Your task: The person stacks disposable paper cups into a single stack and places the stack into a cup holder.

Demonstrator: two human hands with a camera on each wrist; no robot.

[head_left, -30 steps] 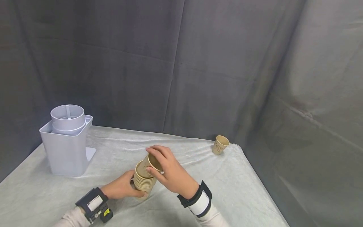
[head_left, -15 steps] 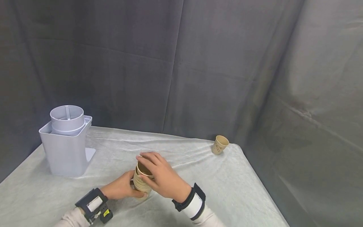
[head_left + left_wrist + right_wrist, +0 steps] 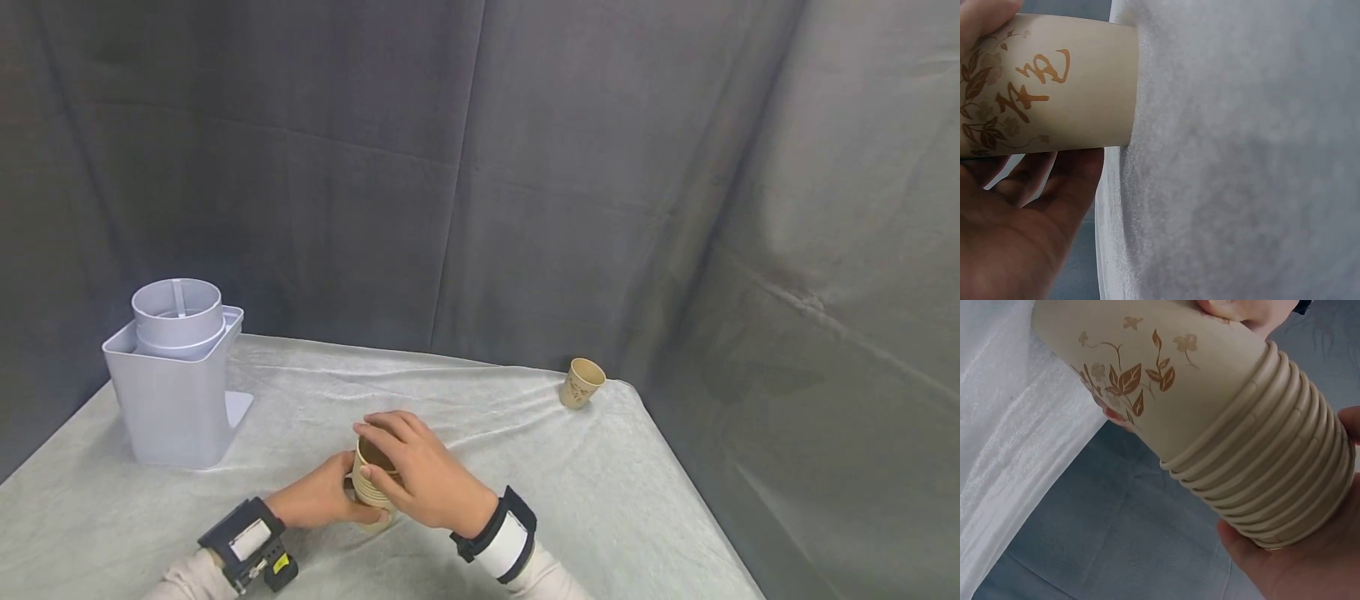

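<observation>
Near the front middle of the counter (image 3: pixel 525 467), draped in pale cloth: a stack of nested paper cups (image 3: pixel 372 482), tan, printed with brown leaves and flowers, many rolled rims packed close together at the top, as seen from the right wrist (image 3: pixel 1272 481). Base of the stack resting on the cloth, as seen from the left wrist (image 3: pixel 1066 94). Left hand (image 3: pixel 318 498) curled round the lower side of the stack, palm and fingers against the bottom cup's wall, thumb toward the person. Right hand (image 3: pixel 420 471) clamped on the upper part of the same stack, fingers arched over the open mouth and down the far side, thumb on the near side just under the rims. Black bands with small devices strapped on both wrists, above pale sleeves. Stack upright or only slightly tilted in the head view; hard to tell which. Well apart, at the far right corner of the counter, a single paper cup (image 3: pixel 582 382) of the same kind, standing with its mouth tipped toward the camera. At the far left, a light grey plastic cup dispenser (image 3: pixel 176 379), boxy, with a wide round tube rising out of its top and a flat foot jutting out at its base. Behind and to the right, dark grey curtain (image 3: pixel 480 167) hanging in folds.
</observation>
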